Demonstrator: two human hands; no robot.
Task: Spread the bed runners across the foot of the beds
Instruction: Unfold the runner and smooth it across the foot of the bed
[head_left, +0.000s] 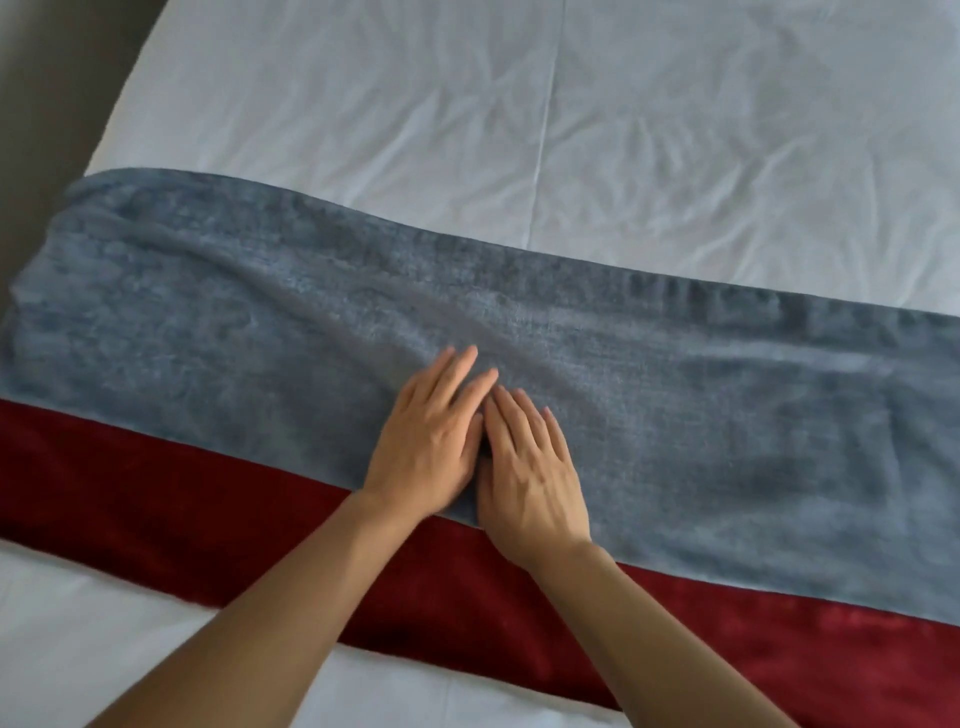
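Both hands (478, 447) lie flat, seemingly touching, on the grey runner (701, 415).

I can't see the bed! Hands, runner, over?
Left hand, right hand flat on grey runner. Overlaps red runner. Folds left of hands. Nothing blocking.

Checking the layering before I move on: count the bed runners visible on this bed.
2. A blue-grey runner lies across the white sheet; a dark red runner shows along its near edge. Others could be hidden underneath.

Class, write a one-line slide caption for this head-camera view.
Left hand and right hand press flat, side by side, on the grey runner overlapping the red runner on the white sheet.
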